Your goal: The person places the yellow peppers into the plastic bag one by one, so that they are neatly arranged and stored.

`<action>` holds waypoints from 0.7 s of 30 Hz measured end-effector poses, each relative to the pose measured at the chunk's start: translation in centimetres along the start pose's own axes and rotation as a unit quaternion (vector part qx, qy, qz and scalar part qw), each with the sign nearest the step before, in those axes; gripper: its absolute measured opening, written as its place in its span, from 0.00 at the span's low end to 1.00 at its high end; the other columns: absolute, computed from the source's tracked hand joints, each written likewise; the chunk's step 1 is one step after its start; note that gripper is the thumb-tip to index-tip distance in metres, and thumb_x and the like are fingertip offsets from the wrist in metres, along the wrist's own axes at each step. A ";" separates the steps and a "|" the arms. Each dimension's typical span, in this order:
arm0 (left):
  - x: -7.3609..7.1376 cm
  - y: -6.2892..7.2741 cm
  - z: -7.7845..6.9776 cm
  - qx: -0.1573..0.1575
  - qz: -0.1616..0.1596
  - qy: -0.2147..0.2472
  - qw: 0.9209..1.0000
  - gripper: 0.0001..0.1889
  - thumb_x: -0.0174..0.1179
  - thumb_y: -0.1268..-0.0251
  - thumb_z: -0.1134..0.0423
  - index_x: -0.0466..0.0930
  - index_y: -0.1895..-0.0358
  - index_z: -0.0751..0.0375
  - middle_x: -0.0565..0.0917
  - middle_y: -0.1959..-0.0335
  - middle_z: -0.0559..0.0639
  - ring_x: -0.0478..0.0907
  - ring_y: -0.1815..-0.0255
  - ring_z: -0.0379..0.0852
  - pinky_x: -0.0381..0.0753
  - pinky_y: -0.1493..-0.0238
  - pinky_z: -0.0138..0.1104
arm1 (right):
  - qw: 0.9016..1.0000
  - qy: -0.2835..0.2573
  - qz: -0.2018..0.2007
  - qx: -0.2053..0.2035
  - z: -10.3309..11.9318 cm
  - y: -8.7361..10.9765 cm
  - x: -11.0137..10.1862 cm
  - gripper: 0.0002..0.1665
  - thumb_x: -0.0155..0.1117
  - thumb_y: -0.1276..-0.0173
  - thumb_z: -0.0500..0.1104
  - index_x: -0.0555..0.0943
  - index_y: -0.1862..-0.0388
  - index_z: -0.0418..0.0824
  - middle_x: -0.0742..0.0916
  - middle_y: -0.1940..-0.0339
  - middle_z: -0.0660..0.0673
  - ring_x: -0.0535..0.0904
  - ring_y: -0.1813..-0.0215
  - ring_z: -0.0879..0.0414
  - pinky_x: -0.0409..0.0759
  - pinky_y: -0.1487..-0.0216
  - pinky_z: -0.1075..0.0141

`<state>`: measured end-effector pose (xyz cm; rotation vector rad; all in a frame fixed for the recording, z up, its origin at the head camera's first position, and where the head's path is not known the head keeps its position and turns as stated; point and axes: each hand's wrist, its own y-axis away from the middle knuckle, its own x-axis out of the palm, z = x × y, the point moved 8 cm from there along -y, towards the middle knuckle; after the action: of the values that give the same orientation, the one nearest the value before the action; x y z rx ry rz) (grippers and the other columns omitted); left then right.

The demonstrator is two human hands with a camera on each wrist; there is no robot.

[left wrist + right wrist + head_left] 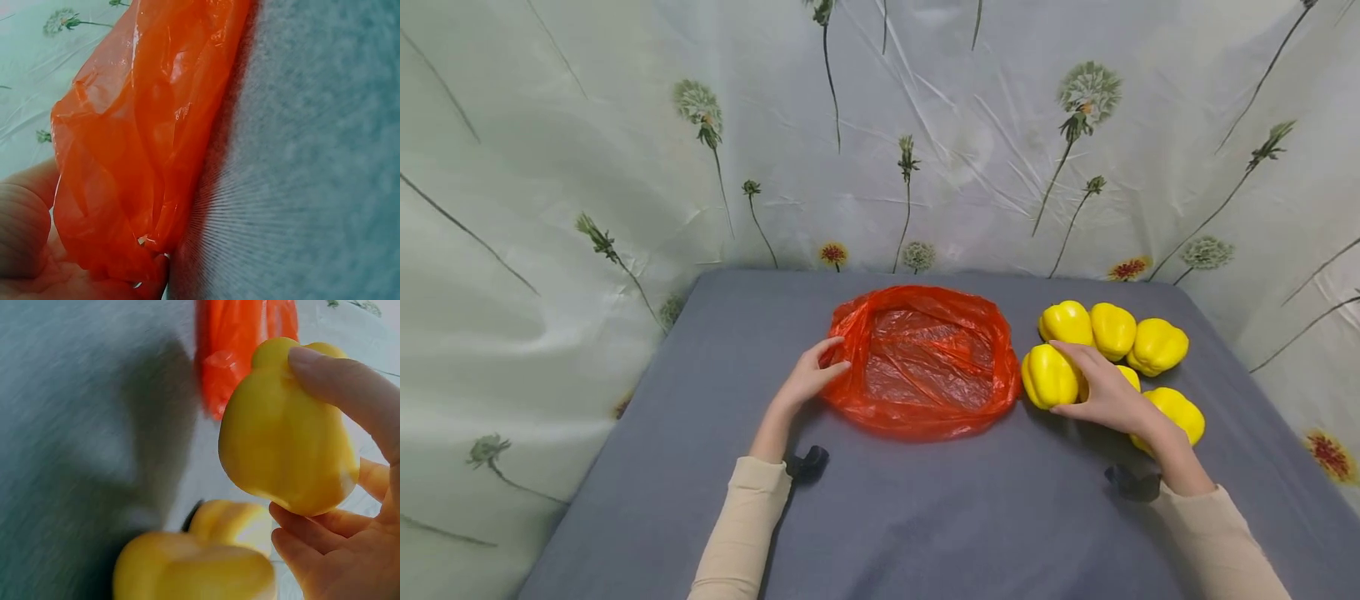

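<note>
A red plastic bag (932, 425) lies on the grey cloth with its mouth spread wide and its rim rolled outward. At its left side, my left hand (808, 379) curls its thumb and fingers about the rim; in the left wrist view the crumpled plastic (134, 187) hides part of the thumb and fingers. Just off the bag's right edge, my right hand (1105, 392) holds a yellow bell pepper (1048, 377) between thumb and fingers. The right wrist view shows this held pepper (287, 437) apart from the peppers below it.
Several more yellow bell peppers (1157, 346) sit in a cluster at the right, behind and beside my right hand. The grey cloth-covered table (940, 517) ends at a flower-printed curtain (880, 200) at the back and sides.
</note>
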<state>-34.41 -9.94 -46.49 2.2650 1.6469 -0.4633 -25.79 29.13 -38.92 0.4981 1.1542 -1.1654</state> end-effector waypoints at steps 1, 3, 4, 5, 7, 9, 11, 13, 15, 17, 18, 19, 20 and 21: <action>0.0 0.1 0.0 0.000 0.000 0.000 1.000 0.30 0.56 0.35 0.61 0.60 0.31 0.63 0.65 0.32 0.65 0.65 0.33 0.61 0.64 0.31 0.52 | 1.000 -0.003 -0.003 -0.004 0.1 -0.2 0.0 0.56 0.79 0.57 0.47 0.61 0.30 0.37 0.73 0.37 0.33 0.68 0.40 0.43 0.69 0.47 0.47; 0.1 0.1 0.1 -0.002 -0.001 0.002 1.000 0.30 0.56 0.35 0.61 0.61 0.31 0.63 0.66 0.32 0.64 0.65 0.33 0.60 0.65 0.31 0.52 | 1.000 -0.011 -0.008 -0.005 0.3 -0.6 0.1 0.57 0.79 0.57 0.47 0.60 0.30 0.36 0.72 0.36 0.32 0.67 0.39 0.41 0.69 0.46 0.44; 0.1 0.1 0.2 -0.004 -0.002 0.003 1.000 0.30 0.56 0.35 0.61 0.61 0.31 0.62 0.66 0.32 0.64 0.66 0.34 0.60 0.65 0.32 0.52 | 1.000 -0.014 -0.010 -0.003 0.4 -0.8 0.1 0.57 0.79 0.57 0.47 0.60 0.30 0.36 0.71 0.36 0.32 0.67 0.38 0.40 0.69 0.46 0.43; 0.1 0.2 0.2 -0.006 -0.004 0.004 1.000 0.30 0.56 0.35 0.60 0.61 0.31 0.61 0.66 0.32 0.63 0.66 0.34 0.59 0.66 0.32 0.51 | 1.000 -0.020 -0.013 -0.003 0.5 -1.1 0.1 0.56 0.79 0.57 0.46 0.60 0.30 0.36 0.71 0.35 0.32 0.66 0.38 0.40 0.69 0.45 0.42; 0.1 0.4 0.2 -0.008 -0.006 0.004 1.000 0.30 0.56 0.35 0.60 0.61 0.31 0.61 0.66 0.32 0.63 0.67 0.34 0.59 0.67 0.33 0.51 | 0.999 -0.031 -0.017 -0.005 0.8 -1.7 0.2 0.56 0.79 0.57 0.46 0.60 0.31 0.35 0.71 0.35 0.33 0.66 0.38 0.40 0.69 0.45 0.41; 0.2 0.5 0.2 -0.012 -0.007 0.006 1.000 0.30 0.56 0.36 0.60 0.61 0.31 0.61 0.66 0.32 0.63 0.67 0.35 0.59 0.67 0.33 0.51 | 0.999 -0.037 -0.019 -0.008 1.0 -2.3 0.5 0.55 0.78 0.56 0.45 0.61 0.31 0.34 0.71 0.36 0.34 0.66 0.38 0.41 0.69 0.45 0.41; 0.2 0.7 0.2 -0.013 -0.008 0.005 1.000 0.30 0.56 0.36 0.61 0.61 0.31 0.61 0.66 0.32 0.63 0.67 0.35 0.59 0.68 0.34 0.51 | 0.999 -0.040 -0.021 -0.011 1.2 -2.9 0.8 0.54 0.78 0.56 0.44 0.61 0.32 0.33 0.71 0.37 0.34 0.66 0.39 0.41 0.70 0.45 0.41; 0.2 0.8 0.1 -0.013 -0.010 0.004 1.000 0.30 0.56 0.36 0.61 0.61 0.31 0.61 0.67 0.32 0.63 0.67 0.35 0.59 0.69 0.34 0.51 | 0.999 -0.045 -0.021 -0.012 1.5 -3.5 1.1 0.54 0.78 0.55 0.43 0.60 0.31 0.33 0.71 0.37 0.33 0.66 0.39 0.41 0.70 0.44 0.40; 0.3 0.8 0.0 -0.011 -0.009 0.008 1.000 0.30 0.56 0.35 0.60 0.61 0.31 0.61 0.67 0.32 0.63 0.68 0.36 0.59 0.69 0.34 0.51 | 0.998 -0.053 -0.023 -0.010 1.8 -4.0 1.4 0.54 0.77 0.55 0.43 0.60 0.31 0.33 0.70 0.36 0.33 0.65 0.38 0.39 0.69 0.43 0.39; 0.3 0.9 0.1 -0.007 -0.010 0.011 1.000 0.29 0.56 0.35 0.60 0.61 0.32 0.62 0.67 0.33 0.63 0.69 0.36 0.59 0.69 0.34 0.51 | 0.998 -0.064 -0.025 -0.012 2.1 -4.7 1.7 0.54 0.77 0.54 0.42 0.59 0.30 0.34 0.69 0.35 0.32 0.65 0.37 0.39 0.69 0.43 0.39; 0.3 1.0 0.1 -0.007 -0.010 0.013 1.000 0.29 0.56 0.35 0.60 0.61 0.32 0.61 0.68 0.33 0.63 0.69 0.37 0.59 0.69 0.35 0.51 | 0.997 -0.067 -0.026 -0.013 2.3 -5.0 1.9 0.54 0.77 0.54 0.42 0.59 0.30 0.34 0.69 0.35 0.32 0.65 0.37 0.38 0.69 0.43 0.39; 0.3 1.0 0.1 -0.007 -0.011 0.015 1.000 0.29 0.56 0.35 0.60 0.61 0.32 0.61 0.68 0.33 0.63 0.70 0.37 0.59 0.70 0.35 0.51 | 0.997 -0.069 -0.027 -0.015 2.4 -5.3 2.1 0.54 0.77 0.54 0.42 0.59 0.30 0.33 0.69 0.35 0.32 0.66 0.37 0.38 0.70 0.43 0.39; 0.3 1.0 0.1 -0.006 -0.012 0.016 1.000 0.29 0.56 0.36 0.61 0.62 0.32 0.62 0.68 0.33 0.63 0.70 0.38 0.59 0.70 0.35 0.50 | 0.997 -0.071 -0.028 -0.017 2.6 -5.6 2.3 0.54 0.77 0.54 0.42 0.59 0.30 0.33 0.69 0.35 0.32 0.66 0.38 0.39 0.70 0.43 0.40; 0.3 1.1 0.1 -0.006 -0.013 0.015 1.000 0.29 0.56 0.35 0.61 0.62 0.32 0.62 0.69 0.34 0.63 0.70 0.38 0.59 0.70 0.35 0.50 | 0.997 -0.074 -0.028 -0.019 2.7 -5.9 2.5 0.54 0.77 0.54 0.42 0.59 0.30 0.33 0.69 0.35 0.32 0.66 0.38 0.39 0.71 0.43 0.40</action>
<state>-33.30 -10.04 -46.64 2.2554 1.6897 -0.4276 -30.01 23.59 -38.71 0.3468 1.0666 -1.2062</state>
